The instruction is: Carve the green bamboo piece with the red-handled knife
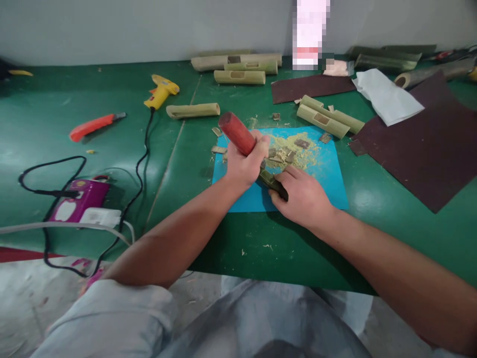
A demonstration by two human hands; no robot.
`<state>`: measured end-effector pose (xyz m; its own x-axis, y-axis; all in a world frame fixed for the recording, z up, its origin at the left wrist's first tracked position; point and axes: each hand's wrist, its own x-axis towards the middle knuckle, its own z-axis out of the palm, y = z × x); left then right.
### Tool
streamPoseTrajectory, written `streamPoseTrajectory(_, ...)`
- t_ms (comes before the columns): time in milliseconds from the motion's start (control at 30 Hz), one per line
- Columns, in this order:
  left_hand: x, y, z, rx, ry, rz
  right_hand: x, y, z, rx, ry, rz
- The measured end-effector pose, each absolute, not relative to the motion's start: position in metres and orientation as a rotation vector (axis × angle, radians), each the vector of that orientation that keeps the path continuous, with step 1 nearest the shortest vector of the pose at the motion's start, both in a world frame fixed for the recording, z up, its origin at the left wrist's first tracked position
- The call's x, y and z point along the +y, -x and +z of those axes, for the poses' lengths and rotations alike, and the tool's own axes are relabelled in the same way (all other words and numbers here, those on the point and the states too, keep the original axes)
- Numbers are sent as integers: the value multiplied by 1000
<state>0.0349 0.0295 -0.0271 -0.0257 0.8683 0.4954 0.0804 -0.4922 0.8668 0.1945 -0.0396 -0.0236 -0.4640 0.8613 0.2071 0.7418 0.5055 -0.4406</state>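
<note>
My left hand (248, 161) is wrapped round a tool with a thick red handle (238, 133), which leans up and to the left. The tool's lower end meets a dark green bamboo piece (274, 183); its working tip is mostly hidden by my fingers. My right hand (300, 194) grips the near end of that bamboo, thumb and fingers closed around it. Beneath both hands lies a blue sheet (328, 186). Pale sawdust (311, 154) and several flat bamboo chips (290, 157) are scattered on it, just beyond my hands.
Cut bamboo tubes lie at the back (240, 77), behind the sheet (194, 110) and to the right (324, 119). Left stand a yellow glue gun (162, 92), a red utility knife (93, 127) and a purple power box (84, 199) with cables. Brown sheets (421, 154) and white paper (387, 97) lie right.
</note>
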Motion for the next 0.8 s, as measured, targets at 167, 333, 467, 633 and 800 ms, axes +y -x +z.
streamPoseTrajectory(167,28,-35,-25,995,-1661,1565,-40,-194,-22,-2356,1329,408)
streamPoseTrajectory(333,28,-35,-28,1056,-1621,1662,-40,-193,-22,-2376,1326,387)
streamPoseTrajectory(467,28,-35,-33,1056,-1709,1753,-41,-193,-21,-2390,1322,386)
streamPoseTrajectory(633,28,-36,-33,1083,-1720,1815,-41,-192,-22,-2393,1321,395)
streamPoseTrajectory(800,26,-34,-29,1037,-1664,1713,-40,-193,-24,-2374,1301,429)
